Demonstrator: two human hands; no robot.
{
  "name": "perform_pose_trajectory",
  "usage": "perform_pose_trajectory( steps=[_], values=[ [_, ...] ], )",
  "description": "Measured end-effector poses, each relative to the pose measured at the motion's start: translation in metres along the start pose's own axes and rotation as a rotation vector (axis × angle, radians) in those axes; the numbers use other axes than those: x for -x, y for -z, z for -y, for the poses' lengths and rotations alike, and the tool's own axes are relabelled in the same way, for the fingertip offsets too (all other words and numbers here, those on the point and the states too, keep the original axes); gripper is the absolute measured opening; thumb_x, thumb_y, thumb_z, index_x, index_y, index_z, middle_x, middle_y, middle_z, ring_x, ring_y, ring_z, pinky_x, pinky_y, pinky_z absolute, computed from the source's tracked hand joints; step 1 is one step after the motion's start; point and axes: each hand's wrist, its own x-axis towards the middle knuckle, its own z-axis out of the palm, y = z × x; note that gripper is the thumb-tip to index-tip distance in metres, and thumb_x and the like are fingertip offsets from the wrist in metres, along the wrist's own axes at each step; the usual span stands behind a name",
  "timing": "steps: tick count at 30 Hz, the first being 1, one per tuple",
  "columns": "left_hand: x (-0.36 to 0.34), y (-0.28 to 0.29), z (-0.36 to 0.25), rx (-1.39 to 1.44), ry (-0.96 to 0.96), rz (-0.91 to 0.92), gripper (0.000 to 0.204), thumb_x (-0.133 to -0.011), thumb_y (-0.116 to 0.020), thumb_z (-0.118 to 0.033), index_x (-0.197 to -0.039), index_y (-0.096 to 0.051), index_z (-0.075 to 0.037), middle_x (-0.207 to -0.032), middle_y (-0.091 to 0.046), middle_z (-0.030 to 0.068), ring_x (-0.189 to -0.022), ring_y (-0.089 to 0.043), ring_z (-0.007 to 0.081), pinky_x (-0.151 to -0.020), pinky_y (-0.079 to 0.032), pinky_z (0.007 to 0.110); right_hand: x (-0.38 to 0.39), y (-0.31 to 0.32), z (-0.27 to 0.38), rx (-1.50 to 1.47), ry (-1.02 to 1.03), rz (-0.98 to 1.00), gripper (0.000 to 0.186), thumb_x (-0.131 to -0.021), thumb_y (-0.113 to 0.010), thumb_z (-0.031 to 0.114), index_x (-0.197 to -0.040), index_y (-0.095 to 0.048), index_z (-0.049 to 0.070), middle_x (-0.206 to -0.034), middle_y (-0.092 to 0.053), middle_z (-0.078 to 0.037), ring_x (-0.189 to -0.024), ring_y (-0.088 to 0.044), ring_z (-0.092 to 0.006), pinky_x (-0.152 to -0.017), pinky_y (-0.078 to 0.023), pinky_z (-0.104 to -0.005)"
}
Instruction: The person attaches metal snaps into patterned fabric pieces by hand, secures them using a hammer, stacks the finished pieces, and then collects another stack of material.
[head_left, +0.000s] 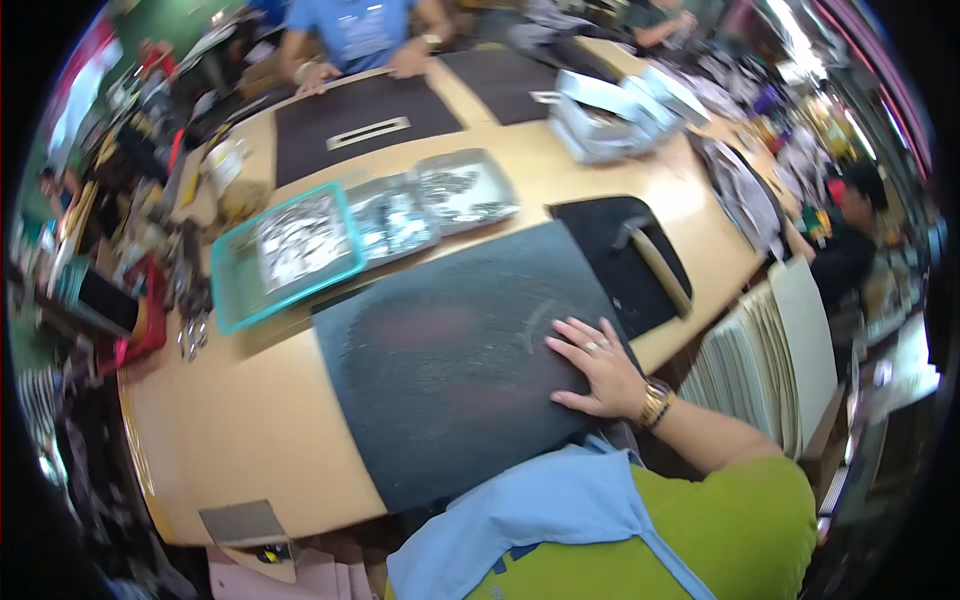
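Note:
My right hand (598, 372) lies palm down with fingers spread on a large dark grey mat (440, 340), near its right edge. It holds nothing. A ring and a gold-coloured wristwatch (656, 402) are on this hand and wrist. My left hand is out of sight. Beyond the mat's right edge, a hammer with a wooden handle (660, 270) rests on a black pad (610, 240). Past the mat's far left side sits a teal plastic tray (228, 285) holding a bag of shiny metal pieces (300, 240). Beside it are grey trays (500, 180) with more small metal parts.
Across the wooden table (250, 430), a person in blue rests both hands by a dark sheet (370, 125). Open white boxes (600, 125) stand at the far right. Pale stacked sheets (760, 350) are beside my right arm. Scissors (192, 335) and a red bin (150, 310) are at the left.

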Motion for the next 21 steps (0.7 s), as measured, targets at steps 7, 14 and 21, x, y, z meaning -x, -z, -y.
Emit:
perform_pose_trajectory(
  steps=[7,14,21],
  values=[
    [-0.051,-0.041,-0.127,0.39,-0.188,-0.045,0.072,-0.099,-0.056,-0.055,-0.153,-0.049,-0.008,-0.155,-0.048,0.0196,-0.141,-0.048,0.0396,-0.111,-0.041,0.056,0.014,0.053,-0.081,0.144,0.098,-0.454,0.059,-0.088,-0.077,0.05,-0.137,-0.065,0.019,-0.153,-0.056,-0.01,-0.147,-0.046,-0.0305,-0.118,-0.03,-0.0669],
    [-0.069,-0.014,-0.221,0.702,-0.222,-0.063,0.062,-0.103,-0.052,-0.044,-0.151,-0.051,-0.004,-0.156,-0.048,0.0197,-0.144,-0.046,0.0374,-0.116,-0.038,0.053,0.204,0.163,-0.223,0.637,-1.052,-0.564,0.105,-0.074,-0.08,0.073,-0.156,-0.047,0.016,-0.161,-0.044,-0.018,-0.153,-0.036,-0.0339,-0.109,-0.033,-0.0803],
    [-0.127,0.039,-0.297,1.289,-0.259,0.047,0.054,-0.106,-0.048,-0.033,-0.149,-0.051,-0.001,-0.158,-0.048,0.0197,-0.146,-0.044,0.0353,-0.12,-0.034,0.05,0.271,0.143,-0.252,0.396,-1.118,-0.239,0.11,-0.073,-0.088,0.06,-0.161,-0.038,0.015,-0.165,-0.039,-0.022,-0.153,-0.038,-0.0336,-0.115,-0.042,-0.0619]
  ],
)
